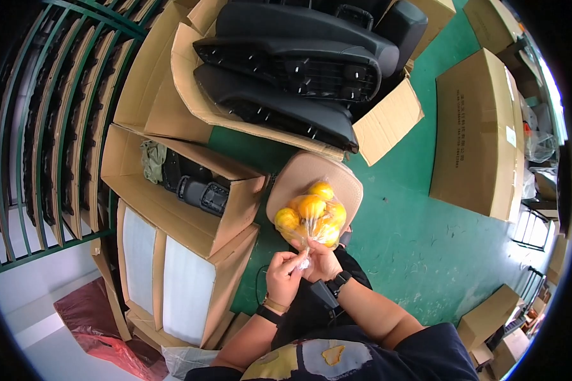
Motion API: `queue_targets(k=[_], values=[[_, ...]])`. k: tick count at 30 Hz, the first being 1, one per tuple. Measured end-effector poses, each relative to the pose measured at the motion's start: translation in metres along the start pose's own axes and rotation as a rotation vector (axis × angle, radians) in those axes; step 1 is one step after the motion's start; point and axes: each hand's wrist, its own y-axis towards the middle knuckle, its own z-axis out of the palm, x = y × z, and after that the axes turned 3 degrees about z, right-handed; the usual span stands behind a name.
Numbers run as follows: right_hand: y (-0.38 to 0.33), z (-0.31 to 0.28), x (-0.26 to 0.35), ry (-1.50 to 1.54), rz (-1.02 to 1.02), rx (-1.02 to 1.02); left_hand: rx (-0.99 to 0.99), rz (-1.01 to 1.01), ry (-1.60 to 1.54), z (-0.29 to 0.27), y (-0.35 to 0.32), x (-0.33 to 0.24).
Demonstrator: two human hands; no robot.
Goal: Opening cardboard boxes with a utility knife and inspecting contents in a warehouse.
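A clear plastic bag holds several yellow-orange round fruits, likely oranges. It rests on a padded beige stool seat in front of me. My left hand is closed on the gathered neck of the bag, thumb and fingertips pinching it. From the other side my right hand also grips the neck, just below the fruits. A bit of crumpled plastic sticks out between the hands toward me. Parts of the fingers are hidden behind the bag.
Beyond the stool stands an open carton of black moulded plastic parts. At left, another open box holds dark parts and a greenish cloth, beside a green rack. A large closed carton stands on the green floor at right.
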Motion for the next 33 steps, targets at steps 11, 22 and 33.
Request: queue_targets(k=[11,22,33], values=[[0.015,-0.033,0.004,-0.214,-0.026,0.044,0.113,-0.187,-0.134,0.000,-0.001,0.032],[-0.049,-0.133,0.052,-0.392,-0.052,-0.344,0.714,-1.172,-0.848,0.001,0.070,0.039],[-0.057,-0.171,0.054,-0.529,-0.213,-0.529,0.595,-0.490,-0.241,0.039,0.039,0.041]])
